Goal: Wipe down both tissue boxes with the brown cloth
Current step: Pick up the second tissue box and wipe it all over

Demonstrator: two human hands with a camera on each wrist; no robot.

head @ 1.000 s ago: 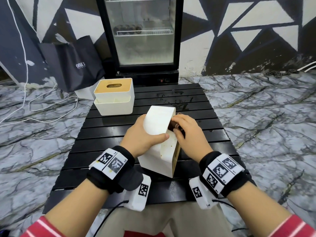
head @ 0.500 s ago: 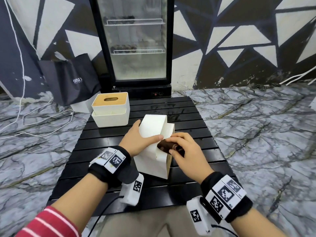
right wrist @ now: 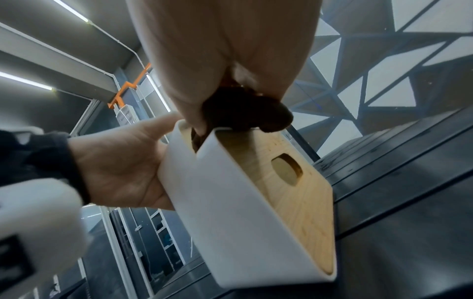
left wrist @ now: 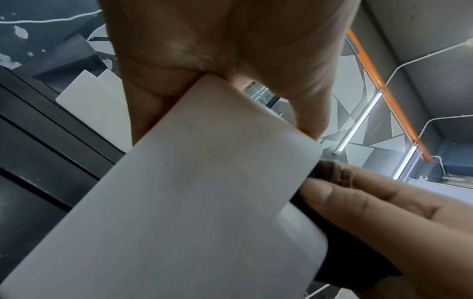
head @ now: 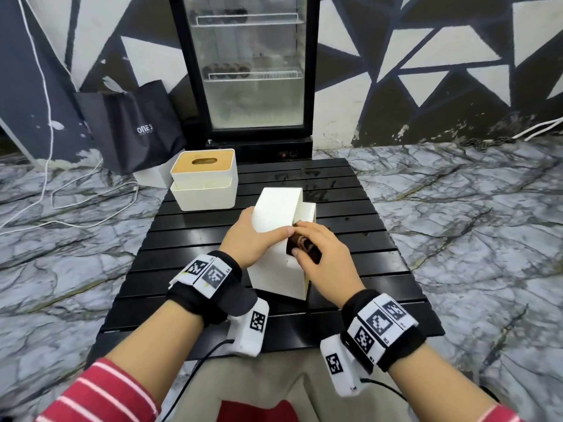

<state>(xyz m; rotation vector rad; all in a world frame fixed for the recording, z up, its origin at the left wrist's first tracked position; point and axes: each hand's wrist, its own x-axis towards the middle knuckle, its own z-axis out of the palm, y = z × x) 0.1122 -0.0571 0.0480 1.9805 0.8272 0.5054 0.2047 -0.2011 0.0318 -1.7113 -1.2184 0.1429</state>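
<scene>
We held the near tissue box (head: 280, 236) tilted on the black slatted tabletop (head: 365, 239), our left hand (head: 249, 239) wrapped around it, our right hand (head: 326, 257) pinching the brown cloth (head: 304, 248) against its edge. The second tissue box (head: 204, 184) sat at the far-left corner. Beyond stood a glass-door fridge (head: 253, 71), a black bag (head: 137, 126) and a marble-patterned floor (head: 472, 208).

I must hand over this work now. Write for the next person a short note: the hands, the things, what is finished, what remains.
Left hand: grips the near tissue box, which stands on end on the black table.
Right hand: holds the brown cloth against that box's side, near the wooden lid.
Far tissue box: upright at the table's back left corner, no hand on it.
Done: cannot tell which faces are wiped.
Left: finish this box, then do the far one.
</scene>
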